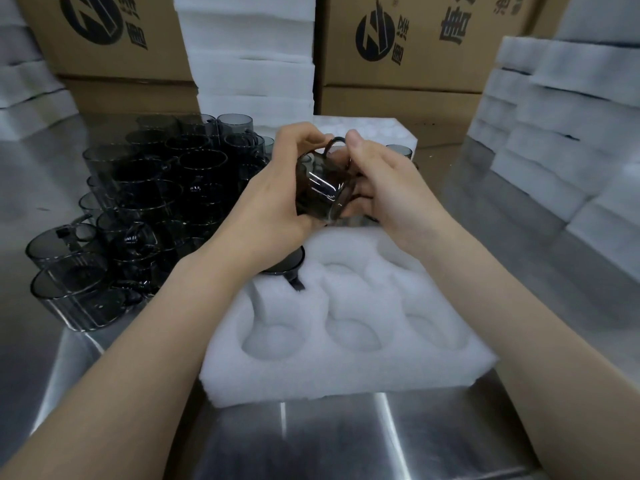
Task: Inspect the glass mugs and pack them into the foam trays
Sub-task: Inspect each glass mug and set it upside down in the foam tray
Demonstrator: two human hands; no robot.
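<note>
A smoky grey glass mug (323, 188) is held tilted above the white foam tray (346, 372), its handle up. My left hand (273, 199) grips its left side and my right hand (388, 195) grips its right side, fingertips near the handle. One mug (285, 266) sits in a pocket on the tray's left side, partly hidden by my left wrist. The near pockets show bare foam. Several more grey mugs (149, 202) stand crowded on the steel table to the left.
A second foam tray (374, 133) lies behind my hands with a mug (398, 152) at its right. Stacks of foam trays (561, 133) rise at right, centre back and far left. Cardboard boxes (415, 46) line the back. The steel table (311, 438) runs toward me.
</note>
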